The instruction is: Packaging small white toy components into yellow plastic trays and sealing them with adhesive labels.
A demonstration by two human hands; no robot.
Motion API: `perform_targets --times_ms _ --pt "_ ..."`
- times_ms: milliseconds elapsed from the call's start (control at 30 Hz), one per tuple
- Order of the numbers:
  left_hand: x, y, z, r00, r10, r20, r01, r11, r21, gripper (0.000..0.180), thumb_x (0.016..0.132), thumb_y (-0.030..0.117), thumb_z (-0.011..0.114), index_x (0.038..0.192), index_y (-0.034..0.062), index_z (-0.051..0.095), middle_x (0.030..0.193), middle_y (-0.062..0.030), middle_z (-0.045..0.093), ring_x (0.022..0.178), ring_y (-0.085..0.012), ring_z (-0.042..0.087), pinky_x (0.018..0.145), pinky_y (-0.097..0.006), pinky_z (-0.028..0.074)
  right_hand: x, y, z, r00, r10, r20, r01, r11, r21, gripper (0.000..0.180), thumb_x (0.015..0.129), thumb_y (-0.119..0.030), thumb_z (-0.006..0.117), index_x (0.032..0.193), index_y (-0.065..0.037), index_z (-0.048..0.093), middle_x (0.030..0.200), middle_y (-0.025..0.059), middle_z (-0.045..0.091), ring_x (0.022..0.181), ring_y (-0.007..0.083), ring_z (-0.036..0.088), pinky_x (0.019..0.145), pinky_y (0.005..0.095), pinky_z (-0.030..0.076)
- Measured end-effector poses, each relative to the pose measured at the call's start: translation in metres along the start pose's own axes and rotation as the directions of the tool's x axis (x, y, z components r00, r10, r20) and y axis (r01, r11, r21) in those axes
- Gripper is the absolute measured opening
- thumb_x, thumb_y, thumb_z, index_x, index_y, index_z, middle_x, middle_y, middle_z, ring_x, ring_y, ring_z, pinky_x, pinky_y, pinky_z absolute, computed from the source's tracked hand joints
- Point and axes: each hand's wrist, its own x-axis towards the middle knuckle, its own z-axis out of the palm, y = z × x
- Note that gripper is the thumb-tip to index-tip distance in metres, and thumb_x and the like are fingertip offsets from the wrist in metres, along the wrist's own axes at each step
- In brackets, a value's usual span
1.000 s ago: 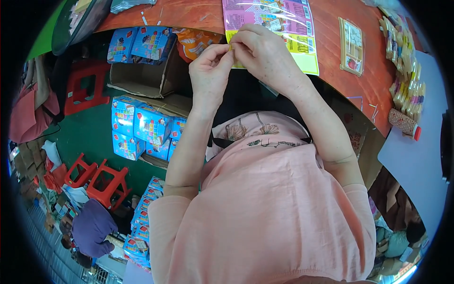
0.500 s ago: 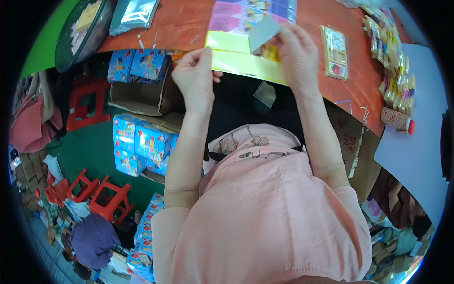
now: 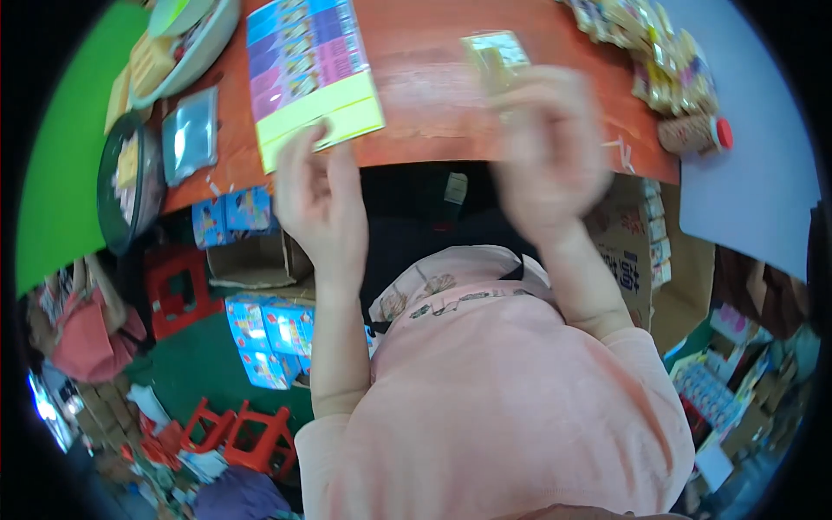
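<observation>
A colourful printed sheet (image 3: 303, 74) with a pale yellow lower strip lies at the table's near edge, left of centre. My left hand (image 3: 319, 204) is over its lower edge, slightly blurred, with loosely bent fingers apart and nothing visible between them. To the right, my right hand (image 3: 555, 152) is smeared by motion, its fingers overlapping the near part of a small wooden tray (image 3: 501, 45) holding white pieces. Whether those fingers grip the tray cannot be made out.
The orange-red table (image 3: 416, 95) carries a stack of clear plastic sleeves (image 3: 191, 134), a dark bowl (image 3: 108, 173) and a white basin (image 3: 204, 56) at left. Wrapped packs (image 3: 663, 65) and a red-capped jar (image 3: 689, 134) are at right. Blue boxes (image 3: 269, 334) stand below.
The sheet appears farther left in view, lying flat. The grey-white piece from my right hand is no longer seen there. My right hand has moved to the small tray; the view has shifted.
</observation>
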Motion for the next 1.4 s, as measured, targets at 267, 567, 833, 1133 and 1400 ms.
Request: perform_targets --times_ms 267,567,833,1133,1400 --pt "-0.003 0.036 0.034 0.86 -0.471 0.199 0.486 0.633 -0.602 0.033 0.105 0.031 0.049 0.097 0.001 0.06 0.081 -0.0069 0.065 0.041 -0.0093 0.044 0.034 -0.021 0.026 -0.035 0.027 0.015 0.974 -0.064 0.219 0.061 0.998 0.021 0.022 0.083 -0.002 0.067 0.104 -0.002 0.064 0.109 0.0133 0.058 0.1 0.0281 0.058 0.087 0.0369 0.047" --pt "0.002 0.031 0.059 0.758 -0.448 0.475 0.624 0.284 -0.728 0.027 0.104 0.028 0.05 0.111 0.0036 0.059 0.111 -0.0116 0.067 0.044 -0.0102 0.042 0.039 -0.022 0.032 -0.037 0.057 -0.044 0.69 0.69 0.22 -0.692 0.538 0.482 0.053 0.096 -0.016 0.064 0.14 -0.002 0.038 0.127 0.0127 0.056 0.107 0.0136 0.059 0.093 0.0303 0.051" --pt "-0.004 0.011 0.101 0.704 -0.559 0.438 0.696 0.425 -0.579 0.02 0.095 0.022 0.069 0.095 0.0026 0.066 0.061 -0.0003 0.054 0.05 -0.0066 0.047 0.043 -0.02 0.03 -0.032 0.07 -0.065 0.766 0.641 0.056 -0.621 0.713 0.327 0.055 0.093 -0.005 0.066 0.141 -0.007 0.039 0.105 0.0099 0.067 0.093 0.0106 0.063 0.08 0.0239 0.051" --pt "0.011 -0.004 0.133 0.681 -0.604 0.414 0.73 0.523 -0.439 0.013 0.09 0.011 0.072 0.09 -0.0007 0.067 0.061 -0.0012 0.057 0.043 -0.0058 0.044 0.039 -0.022 0.029 -0.02 0.123 -0.086 0.751 0.652 0.108 -0.652 0.757 -0.033 0.047 0.092 -0.007 0.066 0.135 -0.008 0.048 0.1 0.0079 0.069 0.086 0.0088 0.063 0.074 0.0236 0.051" --pt "0.03 -0.013 0.154 0.663 -0.656 0.362 0.749 0.571 -0.336 0.014 0.088 0.008 0.071 0.09 -0.0051 0.066 0.065 -0.0063 0.062 0.041 -0.0068 0.05 0.034 -0.022 0.03 -0.018 0.159 -0.087 0.751 0.653 0.098 -0.623 0.75 -0.221 0.036 0.091 -0.011 0.067 0.126 -0.01 0.057 0.097 0.005 0.068 0.084 0.0077 0.062 0.074 0.0249 0.051"
